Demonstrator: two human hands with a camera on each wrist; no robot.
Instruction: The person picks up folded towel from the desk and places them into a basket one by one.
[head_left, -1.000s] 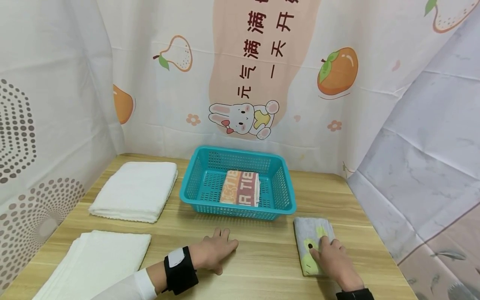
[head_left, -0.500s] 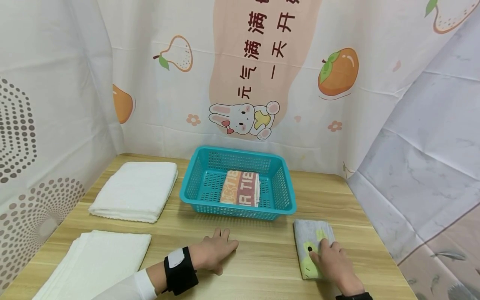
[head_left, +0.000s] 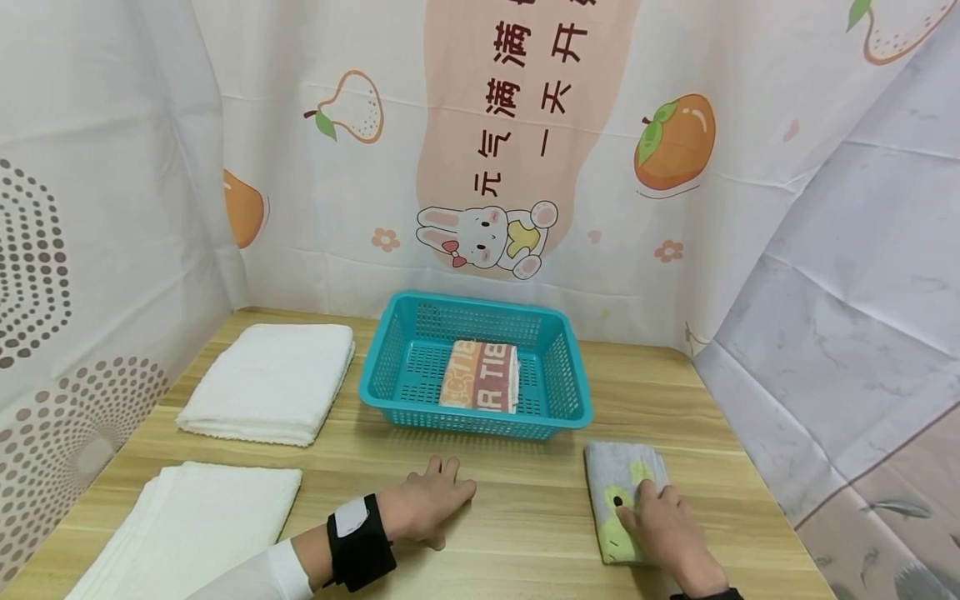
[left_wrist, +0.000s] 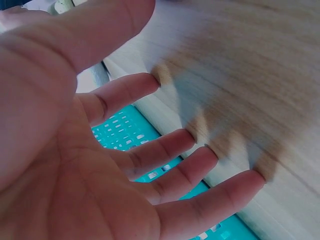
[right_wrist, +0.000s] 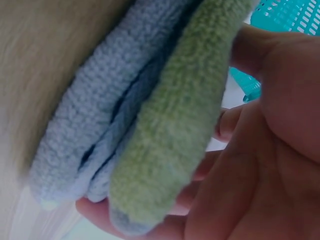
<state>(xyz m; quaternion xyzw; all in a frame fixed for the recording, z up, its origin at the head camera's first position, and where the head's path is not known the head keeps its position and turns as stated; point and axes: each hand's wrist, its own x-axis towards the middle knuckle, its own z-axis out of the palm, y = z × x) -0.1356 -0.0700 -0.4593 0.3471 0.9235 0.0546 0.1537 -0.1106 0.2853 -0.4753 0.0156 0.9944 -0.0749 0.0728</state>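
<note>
My left hand rests on the wooden table with its fingers spread, holding nothing; in the left wrist view its fingertips meet the tabletop. My right hand lies over the right side of a folded grey and green towel. Thumb and forefinger press on the towel's top, and most of the other fingers are hidden behind it in the right wrist view. That view shows the towel's stacked layers edge-on, with one fingertip against the lower end.
Beyond the hands stands a teal plastic basket with a folded orange and maroon lettered towel in it. Two folded white towels, a far one and a near one, lie at the left. Printed curtains hang behind the table.
My right hand has slid slightly towards me, and the grey and green towel has moved with it, a little farther from the basket. My left hand has stayed still.
</note>
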